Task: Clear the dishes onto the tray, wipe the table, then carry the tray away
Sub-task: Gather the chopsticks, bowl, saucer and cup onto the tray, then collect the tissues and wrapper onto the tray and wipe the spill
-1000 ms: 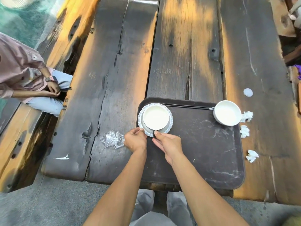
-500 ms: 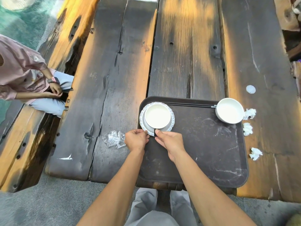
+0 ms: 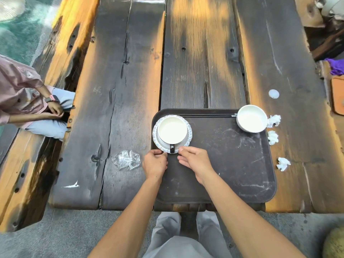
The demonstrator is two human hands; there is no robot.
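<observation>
Now, line by line:
Tray: a dark brown tray [image 3: 232, 164] lies on the wooden table [image 3: 126, 90] at its near edge, the near rim reaching that edge.
Cup and saucer: a white cup [image 3: 172, 129] with a dark handle stands on a patterned saucer [image 3: 189, 135] in the tray's far left corner; the handle points toward the person.
Left hand: the left hand [image 3: 154, 162] is at the tray's left edge, fingers curled, fingertips at the saucer's near rim; whether they grip it I cannot tell.
Right hand: the right hand [image 3: 195, 161] is over the tray just right of the handle, fingers loosely bent, fingertips at the saucer's near rim; a grip cannot be told.
Bowl: a white bowl [image 3: 251, 119] sits in the tray's far right corner, overlapping the rim.
Chopsticks: dark chopsticks [image 3: 206, 115] lie along the tray's far edge, between the saucer and the bowl.
Plastic wrapper: a crumpled clear wrapper [image 3: 126, 160] lies on the table just left of the tray.
Tissues: three crumpled white tissues [image 3: 273, 137] lie on the table beside the tray's right edge.
White disc: a small white disc [image 3: 273, 94] lies on the table beyond the bowl.
Seated person: a person in a pink top [image 3: 20, 90] sits on the bench along the table's left side.
</observation>
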